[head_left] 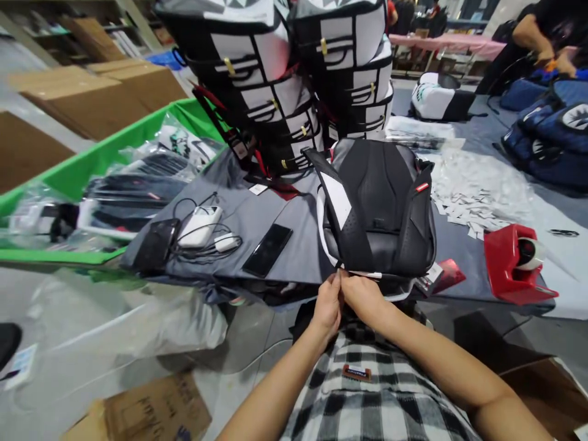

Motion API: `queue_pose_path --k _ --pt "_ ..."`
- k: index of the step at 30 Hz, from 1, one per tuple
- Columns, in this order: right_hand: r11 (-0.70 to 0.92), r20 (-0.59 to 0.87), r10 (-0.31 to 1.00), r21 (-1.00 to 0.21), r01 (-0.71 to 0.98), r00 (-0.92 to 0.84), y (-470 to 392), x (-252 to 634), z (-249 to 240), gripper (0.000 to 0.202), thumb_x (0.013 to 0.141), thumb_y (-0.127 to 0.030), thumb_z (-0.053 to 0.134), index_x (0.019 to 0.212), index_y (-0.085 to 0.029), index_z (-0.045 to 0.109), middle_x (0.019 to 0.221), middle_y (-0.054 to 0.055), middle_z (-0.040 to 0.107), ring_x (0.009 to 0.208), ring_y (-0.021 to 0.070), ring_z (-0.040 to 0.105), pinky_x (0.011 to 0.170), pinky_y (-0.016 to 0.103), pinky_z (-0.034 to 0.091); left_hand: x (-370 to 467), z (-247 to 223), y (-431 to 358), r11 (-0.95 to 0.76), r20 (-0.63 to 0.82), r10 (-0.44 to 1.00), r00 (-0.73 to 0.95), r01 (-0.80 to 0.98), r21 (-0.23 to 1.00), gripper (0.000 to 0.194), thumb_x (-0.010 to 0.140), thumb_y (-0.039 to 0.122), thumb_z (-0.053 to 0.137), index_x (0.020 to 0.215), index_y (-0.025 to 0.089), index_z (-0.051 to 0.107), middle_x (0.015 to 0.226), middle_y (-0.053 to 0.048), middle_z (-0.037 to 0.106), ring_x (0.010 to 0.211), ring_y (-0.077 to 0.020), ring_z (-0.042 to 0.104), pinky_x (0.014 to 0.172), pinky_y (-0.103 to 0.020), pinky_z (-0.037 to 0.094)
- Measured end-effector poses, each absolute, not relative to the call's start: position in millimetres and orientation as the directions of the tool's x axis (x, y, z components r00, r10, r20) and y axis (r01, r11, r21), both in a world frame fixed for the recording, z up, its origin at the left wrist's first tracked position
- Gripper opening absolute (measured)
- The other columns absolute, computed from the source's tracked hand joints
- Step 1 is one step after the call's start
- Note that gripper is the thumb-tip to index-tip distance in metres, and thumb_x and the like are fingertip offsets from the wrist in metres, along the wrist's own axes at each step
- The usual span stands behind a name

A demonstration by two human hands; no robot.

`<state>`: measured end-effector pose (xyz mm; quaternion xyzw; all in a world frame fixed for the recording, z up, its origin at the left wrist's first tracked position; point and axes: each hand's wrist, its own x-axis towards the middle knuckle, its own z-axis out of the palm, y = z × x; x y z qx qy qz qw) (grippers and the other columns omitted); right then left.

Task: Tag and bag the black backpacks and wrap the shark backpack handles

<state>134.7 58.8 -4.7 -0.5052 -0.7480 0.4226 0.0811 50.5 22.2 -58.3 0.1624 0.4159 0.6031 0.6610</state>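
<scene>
A black backpack [381,202] with white edging lies on the grey-covered table, its padded back panel and shoulder straps facing up. At its lower left corner, by the bottom end of the left shoulder strap [337,199], my two hands meet. My left hand [327,304] pinches with thumb and fingers close together. Right against it, my right hand [362,297] is closed too, its fingers curled at the same spot. Whatever small part they grip is hidden by the fingers. A white strip [365,274] runs along the bag's bottom edge just above my right hand.
Stacked black-and-white bags [257,79] rise behind the backpack. To the left lie a phone [267,250], a white charger [201,225] with cables and a green bin [103,150]. On the right are a red tape dispenser [509,263], paper slips [473,208] and blue bags [551,135].
</scene>
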Motion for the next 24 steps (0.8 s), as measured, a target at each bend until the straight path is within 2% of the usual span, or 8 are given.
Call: queue_pose_path --k 2,4,7,10,12,17,21,24 --pt "0.245 -0.291 0.851 -0.517 0.82 -0.438 50 148 4 0.029 0.088 -0.013 0.065 0.117 -0.014 0.062 0.096 0.02 0.074 0.094 0.0339 0.073 0.085 0.042 0.056 50 -57 28 0.247 -0.372 0.927 -0.052 -0.664 0.706 0.058 0.061 0.063 0.086 0.091 0.016 0.07 0.091 -0.009 0.077 0.099 -0.0272 0.072 0.088 -0.036 0.057" --pt "0.372 -0.161 0.873 -0.393 0.841 -0.461 36 171 12 0.039 0.086 -0.022 0.072 0.123 -0.017 0.062 0.102 0.018 0.075 0.094 0.0337 0.073 0.084 0.043 0.057 46 -59 29 0.274 -0.382 0.924 -0.017 -0.666 0.693 0.06 0.062 0.067 0.083 0.088 0.015 0.069 0.089 -0.01 0.077 0.095 -0.0277 0.073 0.086 -0.037 0.058" --pt "0.553 0.285 0.833 -0.37 0.747 -0.475 13 213 11 0.033 0.091 -0.024 0.068 0.123 -0.021 0.063 0.107 0.013 0.075 0.096 0.0271 0.073 0.088 0.04 0.057 39 -61 23 0.313 -0.382 0.923 0.054 -0.683 0.66 0.062 0.066 0.07 0.078 0.09 0.014 0.07 0.09 -0.012 0.077 0.091 -0.027 0.074 0.086 -0.039 0.058" --pt "0.681 0.56 0.699 -0.331 0.653 -0.445 0 246 -4 0.025 0.093 -0.014 0.062 0.117 -0.021 0.064 0.099 0.007 0.076 0.092 0.0207 0.072 0.093 0.038 0.055 40 -61 18 0.317 -0.375 0.925 0.054 -0.654 0.687 0.056 0.06 0.049 0.091 0.098 0.015 0.068 0.095 -0.01 0.077 0.09 -0.0239 0.074 0.089 -0.037 0.056" --pt "0.712 0.574 0.667 -0.303 0.634 -0.475 1 256 -17 0.024 0.093 -0.012 0.061 0.115 -0.018 0.064 0.096 0.007 0.075 0.09 0.02 0.07 0.094 0.04 0.053 45 -60 19 0.292 -0.365 0.931 -0.015 -0.571 0.767 0.051 0.059 0.039 0.092 0.097 0.016 0.067 0.09 -0.006 0.077 0.084 -0.0215 0.073 0.086 -0.034 0.055" --pt "0.746 0.545 0.622 -0.194 0.637 -0.562 15 253 -38 0.013 0.097 -0.015 0.058 0.109 -0.015 0.064 0.087 0.007 0.073 0.076 0.017 0.065 0.075 0.034 0.047 53 -61 29 0.242 -0.266 0.945 -0.188 -0.146 0.959 0.038 0.077 0.056 0.068 0.08 0.018 0.064 0.069 -0.002 0.07 0.066 -0.0182 0.066 0.068 -0.028 0.051" --pt "0.772 0.522 0.603 -0.19 0.607 -0.603 17 242 -48 0.013 0.101 -0.018 0.052 0.099 -0.015 0.064 0.072 0.003 0.067 0.065 0.0144 0.06 0.063 0.03 0.041 39 -58 26 0.276 -0.196 0.937 -0.289 0.27 0.922 0.037 0.081 0.053 0.054 0.071 0.019 0.063 0.059 -0.001 0.063 0.058 -0.0165 0.057 0.06 -0.027 0.043" --pt "0.828 0.512 0.56 -0.323 0.458 -0.652 10 241 -39 0.02 0.104 -0.021 0.045 0.11 -0.014 0.064 0.081 0.006 0.072 0.072 0.015 0.066 0.066 0.028 0.047 22 -51 16 0.328 -0.182 0.923 -0.338 0.444 0.834 0.032 0.079 0.047 0.051 0.069 0.019 0.063 0.058 -0.003 0.064 0.054 -0.0167 0.054 0.056 -0.027 0.039"
